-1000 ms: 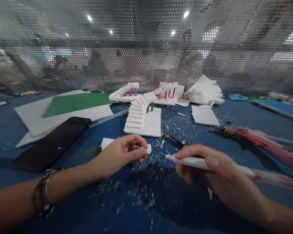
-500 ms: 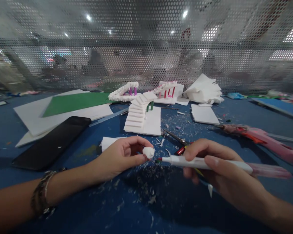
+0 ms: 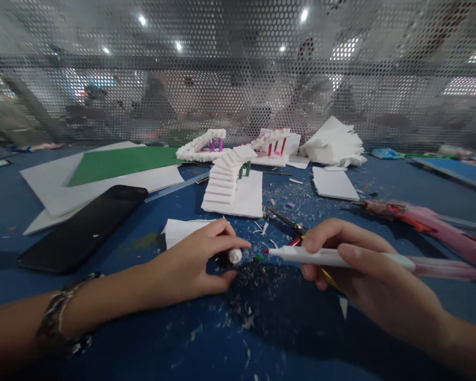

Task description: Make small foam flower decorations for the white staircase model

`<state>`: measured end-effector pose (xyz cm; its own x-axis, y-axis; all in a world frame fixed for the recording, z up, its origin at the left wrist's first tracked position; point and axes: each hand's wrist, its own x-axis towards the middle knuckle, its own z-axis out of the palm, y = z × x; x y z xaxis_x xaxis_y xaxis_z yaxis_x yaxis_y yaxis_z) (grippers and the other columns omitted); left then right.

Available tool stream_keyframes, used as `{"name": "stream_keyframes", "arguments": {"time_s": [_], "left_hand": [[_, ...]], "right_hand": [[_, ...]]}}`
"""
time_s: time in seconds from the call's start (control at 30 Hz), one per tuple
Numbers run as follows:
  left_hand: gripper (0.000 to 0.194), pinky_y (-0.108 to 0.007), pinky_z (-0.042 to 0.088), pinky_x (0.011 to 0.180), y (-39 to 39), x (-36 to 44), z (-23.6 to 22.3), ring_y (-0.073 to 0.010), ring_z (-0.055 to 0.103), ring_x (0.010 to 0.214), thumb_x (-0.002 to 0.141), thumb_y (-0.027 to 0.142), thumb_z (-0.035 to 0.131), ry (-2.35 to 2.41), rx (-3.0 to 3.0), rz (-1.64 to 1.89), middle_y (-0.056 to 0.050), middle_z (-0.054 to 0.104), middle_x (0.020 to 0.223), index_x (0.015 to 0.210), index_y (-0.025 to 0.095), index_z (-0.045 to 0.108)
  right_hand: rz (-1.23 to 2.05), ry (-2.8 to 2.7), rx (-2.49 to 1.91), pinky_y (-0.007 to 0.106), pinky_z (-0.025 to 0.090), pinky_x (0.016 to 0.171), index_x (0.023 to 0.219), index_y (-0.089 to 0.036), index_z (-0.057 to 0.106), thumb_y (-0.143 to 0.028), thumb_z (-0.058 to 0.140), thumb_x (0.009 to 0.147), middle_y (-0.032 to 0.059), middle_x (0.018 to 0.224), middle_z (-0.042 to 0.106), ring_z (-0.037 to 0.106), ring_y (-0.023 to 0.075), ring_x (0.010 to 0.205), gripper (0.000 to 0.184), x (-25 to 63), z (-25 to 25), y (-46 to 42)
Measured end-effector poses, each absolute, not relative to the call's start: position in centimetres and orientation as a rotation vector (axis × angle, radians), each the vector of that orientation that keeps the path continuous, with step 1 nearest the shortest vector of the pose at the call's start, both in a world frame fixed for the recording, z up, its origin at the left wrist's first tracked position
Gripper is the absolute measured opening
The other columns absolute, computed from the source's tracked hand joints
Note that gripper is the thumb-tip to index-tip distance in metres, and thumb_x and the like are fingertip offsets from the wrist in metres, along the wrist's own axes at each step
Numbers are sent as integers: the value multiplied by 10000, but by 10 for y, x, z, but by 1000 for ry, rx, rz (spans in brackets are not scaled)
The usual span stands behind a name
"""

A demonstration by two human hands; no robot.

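Note:
My left hand (image 3: pixel 206 262) rests low over the table with thumb and forefinger apart. Between them is a small white lump (image 3: pixel 235 256), perhaps foam, lying at the finger gap; I cannot tell if a finger touches it. My right hand (image 3: pixel 365 270) grips a white marker (image 3: pixel 317 256) with a reddish tip, which points left toward the lump. Behind the marker, partly hidden by the right hand, lie scissors (image 3: pixel 283 218) with red and yellow on them. Farther back stands a small white staircase model (image 3: pixel 222 186) with green posts on a white base.
On the left lie a black phone (image 3: pixel 87 227), a green sheet (image 3: pixel 122 165) and white sheets. A pink glue gun (image 3: pixel 432 225) is at right. White models with purple posts (image 3: pixel 202 148) and red posts (image 3: pixel 275 145) stand behind, before a perforated metal screen (image 3: pixel 238 79). White scraps litter the middle.
The fingers of my left hand have parted from the white lump, which is now lower, between them. My right hand still holds the marker, its tip slightly higher and farther right.

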<state>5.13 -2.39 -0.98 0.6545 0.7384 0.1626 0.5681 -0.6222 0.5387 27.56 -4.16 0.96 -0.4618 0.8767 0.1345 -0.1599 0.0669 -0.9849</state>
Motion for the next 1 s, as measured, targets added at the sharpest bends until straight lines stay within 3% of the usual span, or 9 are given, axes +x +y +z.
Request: {"name": "stream_keyframes", "arguments": {"time_s": [0.17, 0.43, 1.0], "left_hand": [[323, -238, 387, 662, -23, 52, -8, -138, 459, 755, 719, 113, 520, 1036, 2426, 509, -20, 459, 843, 1032, 166, 464], [179, -209, 391, 652, -24, 50, -9, -114, 470, 751, 759, 115, 489, 1024, 2401, 534, -21, 454, 904, 922, 183, 520], [100, -205, 394, 595, -23, 53, -8, -109, 496, 673, 739, 168, 520, 1133, 2335, 581, 2, 525, 755, 838, 160, 536]], "right_hand": [[1527, -1499, -771, 139, 429, 508, 725, -188, 619, -325, 566, 733, 14, 629, 593, 526, 79, 579, 147, 275, 9, -40], [1524, -1504, -779, 127, 422, 501, 725, -190, 619, -348, 574, 724, 6, 612, 595, 521, 72, 561, 164, 274, 9, -40], [1502, -1513, -832, 167, 410, 486, 725, -183, 605, -328, 547, 736, 8, 606, 591, 517, 84, 543, 157, 275, 8, -39]]}}
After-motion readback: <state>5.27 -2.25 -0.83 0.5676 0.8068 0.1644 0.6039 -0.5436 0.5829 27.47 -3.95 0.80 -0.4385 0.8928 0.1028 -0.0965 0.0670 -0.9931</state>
